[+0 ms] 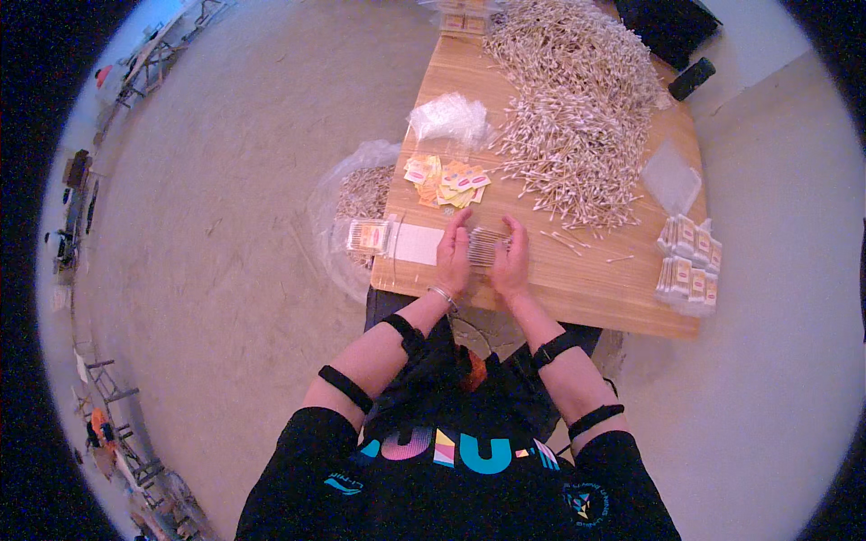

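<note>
A row of cotton swabs (485,245) stands side by side between my two hands at the table's near edge. My left hand (455,254) presses on its left end, and my right hand (511,257) closes on its right end. Left of my left hand lies a flat white sheet or pad (418,243). A filled clear packet of swabs with an orange-and-white card (368,236) sits at the table's left edge. Just beyond my hands are loose yellow and orange printed cards (463,185). A few single swabs (568,242) lie right of my right hand.
A large heap of cotton swabs (577,108) covers the far part of the wooden table (595,293). Clear plastic bags (451,120) lie at left, filled packets (690,257) at right. A black cylinder (692,79) is near the wall. A clear sack (329,203) hangs or stands beside the table.
</note>
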The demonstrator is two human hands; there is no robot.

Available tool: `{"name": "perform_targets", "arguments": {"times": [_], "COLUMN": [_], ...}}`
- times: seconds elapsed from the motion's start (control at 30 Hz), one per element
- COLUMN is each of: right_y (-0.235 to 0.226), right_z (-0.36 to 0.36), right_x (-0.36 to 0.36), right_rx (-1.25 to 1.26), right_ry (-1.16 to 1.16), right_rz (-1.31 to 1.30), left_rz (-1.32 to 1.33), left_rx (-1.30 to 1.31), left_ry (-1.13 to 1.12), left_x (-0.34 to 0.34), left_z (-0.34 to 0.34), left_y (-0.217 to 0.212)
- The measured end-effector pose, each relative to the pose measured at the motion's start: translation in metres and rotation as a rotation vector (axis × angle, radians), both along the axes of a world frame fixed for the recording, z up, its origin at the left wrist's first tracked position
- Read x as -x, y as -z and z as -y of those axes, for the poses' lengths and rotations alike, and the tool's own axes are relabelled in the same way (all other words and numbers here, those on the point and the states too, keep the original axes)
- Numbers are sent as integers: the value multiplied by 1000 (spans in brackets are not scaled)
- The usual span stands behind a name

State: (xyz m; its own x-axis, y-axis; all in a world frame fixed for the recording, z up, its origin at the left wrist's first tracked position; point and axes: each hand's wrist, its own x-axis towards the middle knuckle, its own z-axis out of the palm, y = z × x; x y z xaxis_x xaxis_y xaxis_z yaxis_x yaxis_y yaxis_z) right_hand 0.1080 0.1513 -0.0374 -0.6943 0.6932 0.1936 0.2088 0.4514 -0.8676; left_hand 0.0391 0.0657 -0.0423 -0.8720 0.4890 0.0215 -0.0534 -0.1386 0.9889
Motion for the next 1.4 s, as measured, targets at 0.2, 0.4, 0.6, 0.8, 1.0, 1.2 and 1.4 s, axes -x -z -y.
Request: {"name": "perform_targets", "arguments": {"times": [0.2, 0.4, 0.6, 0.8, 1.0, 1.2, 1.4], "right_y": [0, 4, -4, -22, -33, -41, -36], "right_z": [7, -7, -19, -33, -39, -35, -40], "right_x": [8, 6, 4, 21, 37, 46, 50], "right_rx": [116, -314, -528, -465, -436, -402, -349], "right_ry": [-38, 2, -73, -162, -301, -294, -278], "right_rz": [-81, -22, 149, 323, 473, 597, 633], "left_rz": [-63, -42, 116, -30, -88, -95, -152], "left_rx": [53, 14, -98, 138, 202, 160, 205], "left_ry": [60, 13, -94, -81, -15, -55, -75], "left_x": [1, 1, -1, -1, 2, 1, 2], "left_z": [3, 2, -2, 7, 11, 11, 10], "left_y": [0, 9, 10, 5, -1, 1, 4]}}
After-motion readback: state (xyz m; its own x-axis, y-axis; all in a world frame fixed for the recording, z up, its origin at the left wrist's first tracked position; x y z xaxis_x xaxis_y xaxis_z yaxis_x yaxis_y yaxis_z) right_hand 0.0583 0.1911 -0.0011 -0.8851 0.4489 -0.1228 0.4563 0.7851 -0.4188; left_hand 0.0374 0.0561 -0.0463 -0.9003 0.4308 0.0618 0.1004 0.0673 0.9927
